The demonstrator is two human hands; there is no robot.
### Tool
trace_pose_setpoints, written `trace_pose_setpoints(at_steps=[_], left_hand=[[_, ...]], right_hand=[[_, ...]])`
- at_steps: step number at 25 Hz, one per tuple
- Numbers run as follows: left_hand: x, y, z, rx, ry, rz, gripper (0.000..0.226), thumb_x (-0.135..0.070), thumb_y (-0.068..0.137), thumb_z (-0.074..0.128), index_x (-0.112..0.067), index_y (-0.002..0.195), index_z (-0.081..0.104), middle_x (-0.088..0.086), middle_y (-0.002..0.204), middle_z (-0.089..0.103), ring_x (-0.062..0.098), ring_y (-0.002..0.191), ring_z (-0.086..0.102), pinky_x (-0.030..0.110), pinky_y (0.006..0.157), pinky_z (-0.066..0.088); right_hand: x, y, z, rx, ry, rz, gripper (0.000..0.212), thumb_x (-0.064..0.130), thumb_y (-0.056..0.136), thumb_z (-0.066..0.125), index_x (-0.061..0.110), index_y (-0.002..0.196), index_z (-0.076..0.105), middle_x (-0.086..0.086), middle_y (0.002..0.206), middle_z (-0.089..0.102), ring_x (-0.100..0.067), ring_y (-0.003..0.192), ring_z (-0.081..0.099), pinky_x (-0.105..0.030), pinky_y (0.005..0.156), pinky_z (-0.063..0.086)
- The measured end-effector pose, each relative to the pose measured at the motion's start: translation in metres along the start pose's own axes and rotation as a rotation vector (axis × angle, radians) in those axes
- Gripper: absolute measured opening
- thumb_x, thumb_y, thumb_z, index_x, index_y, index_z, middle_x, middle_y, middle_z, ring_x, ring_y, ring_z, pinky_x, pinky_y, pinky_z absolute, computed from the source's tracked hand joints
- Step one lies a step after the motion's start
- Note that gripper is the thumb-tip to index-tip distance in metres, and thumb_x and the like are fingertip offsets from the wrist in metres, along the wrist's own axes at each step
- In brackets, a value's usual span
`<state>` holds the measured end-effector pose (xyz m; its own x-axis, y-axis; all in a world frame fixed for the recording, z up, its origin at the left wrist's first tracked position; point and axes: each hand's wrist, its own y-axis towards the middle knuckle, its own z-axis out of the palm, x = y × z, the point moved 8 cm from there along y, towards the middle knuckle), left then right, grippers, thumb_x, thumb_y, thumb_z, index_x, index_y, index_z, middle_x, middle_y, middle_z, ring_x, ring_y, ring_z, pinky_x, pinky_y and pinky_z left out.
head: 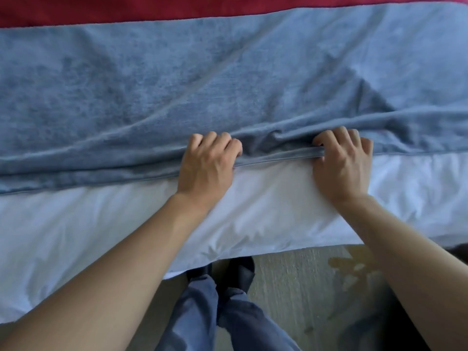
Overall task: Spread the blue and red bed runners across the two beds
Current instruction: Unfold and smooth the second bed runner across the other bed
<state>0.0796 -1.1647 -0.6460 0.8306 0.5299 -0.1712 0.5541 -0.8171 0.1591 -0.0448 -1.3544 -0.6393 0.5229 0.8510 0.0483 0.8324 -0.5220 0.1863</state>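
Gripping the near hem of the blue bed runner (pixel 228 79), both hands curl their fingers over the piped edge: the left hand (pixel 206 168) and the right hand (pixel 342 165) sit close together near the middle of the bed, each grip closed on a bunched fold of cloth, with the short stretch of hem between them pulled taut. The runner lies across the white bed sheet (pixel 253 214), its far edge meeting the red bed runner (pixel 177 8) along the top of the view; whether the red cloth overlaps the blue or merely abuts it cannot be told.

The blue fabric looks soft, plush and fairly thick, something like chenille or terry. It probably drapes limply, holds no shape of its own, and drags on the sheet rather than sliding. Long diagonal creases run up from the hands, and a raised ridge sits to the right. The hem with its piping seems the firmest place to hold. Because both hands hold close together, pulling there likely puckers the middle; taking the hem farther apart would probably flatten it more evenly.
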Motion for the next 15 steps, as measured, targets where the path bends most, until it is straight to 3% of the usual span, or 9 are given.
trace_pose_setpoints(at_steps=[7,11,15], left_hand=[[-0.042,0.004,0.008,0.062,-0.040,-0.023,0.021,-0.001,0.075,0.064,-0.019,0.085,0.059,0.003,0.081,0.055,0.032,0.077,0.053,0.042,0.069,0.033],[-0.151,0.073,0.030,0.027,-0.030,0.118,0.018,-0.008,0.079,0.048,-0.019,0.090,0.058,0.003,0.084,0.055,0.031,0.079,0.053,0.041,0.071,0.032],[-0.210,0.079,0.056,0.077,-0.060,0.005,0.017,-0.005,0.081,0.049,-0.019,0.085,0.057,0.002,0.081,0.054,0.030,0.078,0.053,0.040,0.070,0.032]], right_hand=[[-0.045,-0.026,-0.005,0.024,0.044,-0.021,0.023,-0.001,0.071,0.068,0.013,0.090,0.066,-0.009,0.087,0.059,-0.034,0.083,0.054,-0.042,0.080,0.037],[-0.156,-0.003,-0.011,-0.032,-0.031,0.117,0.025,-0.001,0.068,0.063,0.013,0.089,0.061,-0.012,0.090,0.057,-0.036,0.086,0.053,-0.043,0.078,0.034],[-0.237,-0.018,-0.015,-0.047,-0.007,0.166,0.020,-0.002,0.071,0.065,0.014,0.083,0.060,-0.011,0.083,0.055,-0.035,0.081,0.053,-0.043,0.076,0.035]])
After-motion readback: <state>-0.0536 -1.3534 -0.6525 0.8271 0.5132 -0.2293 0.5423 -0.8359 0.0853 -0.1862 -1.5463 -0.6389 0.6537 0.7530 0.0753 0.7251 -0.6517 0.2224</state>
